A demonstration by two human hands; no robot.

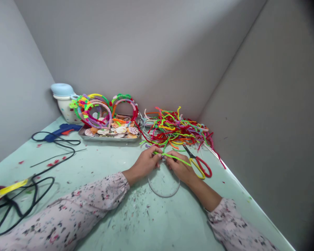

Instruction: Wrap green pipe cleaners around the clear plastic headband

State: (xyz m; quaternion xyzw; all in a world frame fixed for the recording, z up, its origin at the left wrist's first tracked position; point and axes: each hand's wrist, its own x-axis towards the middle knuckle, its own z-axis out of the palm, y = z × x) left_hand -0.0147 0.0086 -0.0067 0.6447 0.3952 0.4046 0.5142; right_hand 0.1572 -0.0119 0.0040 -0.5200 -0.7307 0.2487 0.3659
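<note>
My left hand point(146, 161) pinches one end of a bright green pipe cleaner point(178, 159), fingertips closed. Opposite it, my right hand point(180, 169) has its fingers bent in close to the same pipe cleaner, whose free end runs across the back of this hand. A thin grey headband point(163, 196) curves below both hands, its ends hidden by the fingers. A few darker bits at the fingertips are too small to make out. Scissors point(201, 167) with red and yellow handles lie just right of my right hand.
Behind my hands lies a tangled heap of colourful pipe cleaners point(172, 127). A metal tray point(111, 138) carries shells point(120, 130) and wrapped headbands point(98, 115). At left are a blue glue gun point(61, 131), a black cord point(45, 170) and a white cup point(66, 108) with blue lid.
</note>
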